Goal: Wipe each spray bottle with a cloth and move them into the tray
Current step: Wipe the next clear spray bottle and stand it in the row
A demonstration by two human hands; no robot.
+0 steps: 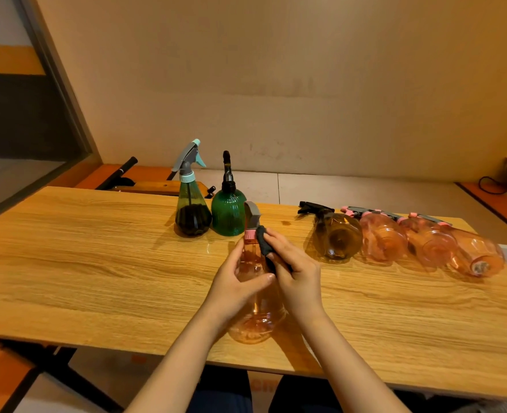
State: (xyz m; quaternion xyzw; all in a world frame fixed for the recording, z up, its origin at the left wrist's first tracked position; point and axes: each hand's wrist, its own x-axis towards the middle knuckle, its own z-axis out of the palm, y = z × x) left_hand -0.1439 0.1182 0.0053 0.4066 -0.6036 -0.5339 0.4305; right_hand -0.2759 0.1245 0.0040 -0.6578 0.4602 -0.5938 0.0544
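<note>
I am seeing the left hand [234, 289] curling round the middle of a clear pink spray bottle [256, 296], thumb across the front and fingers behind, holding it upright with its base at the near part of the wooden surface [97, 263]. The right hand [295, 274] is pinching a dark cloth [265, 244] against the bottle's neck, just under the pink collar and grey trigger head; the cloth is wrapping over the fingertips and trailing down between the two hands (I cannot tell how much of it is tucked into the palm). Both forearms are reaching in from the bottom edge.

Just beyond the held bottle, two bottles are standing upright and close together: a green-tinted one with a pale teal and grey trigger [191, 201] on the left and a darker green ribbed one with a black nozzle [228, 208] to its right. Off to the right, four bottles are lying on their sides in a row, touching or nearly so, bases toward me: a brown one with a black trigger [337, 236] nearest the hands, then three pink ones [431, 242] running out to the surface's right end. I am not making out a tray anywhere in view. A beige wall [276, 84] is rising behind it all.
</note>
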